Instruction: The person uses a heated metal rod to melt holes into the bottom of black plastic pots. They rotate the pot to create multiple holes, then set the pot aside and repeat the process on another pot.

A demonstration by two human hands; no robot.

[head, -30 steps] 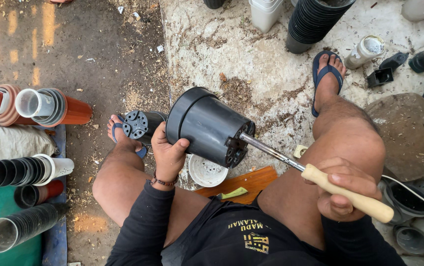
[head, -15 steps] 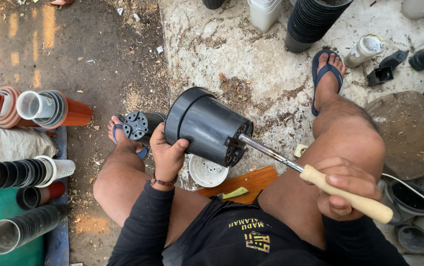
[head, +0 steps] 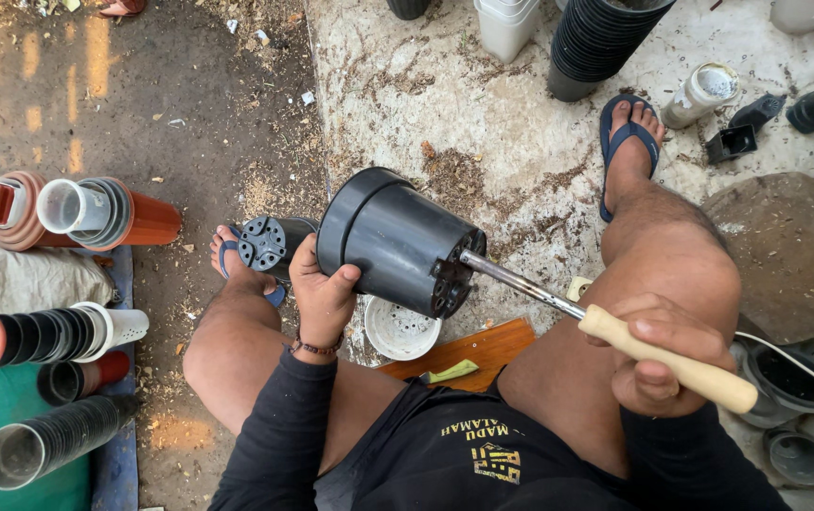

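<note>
Stacks of orange, white and grey pots (head: 57, 331) lie sideways at left; the left hand (head: 324, 293) grips a black plastic pot (head: 396, 241) held on its side above a white pot (head: 401, 329), while the right hand (head: 658, 364) clasps a wooden-handled soldering iron (head: 615, 336), its metal tip touching the pot's base.

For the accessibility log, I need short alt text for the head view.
A seated person's left hand holds a black plastic pot on its side while the right hand presses a wooden-handled metal rod against the pot's base. Stacks of pots lie on the ground around them.
</note>
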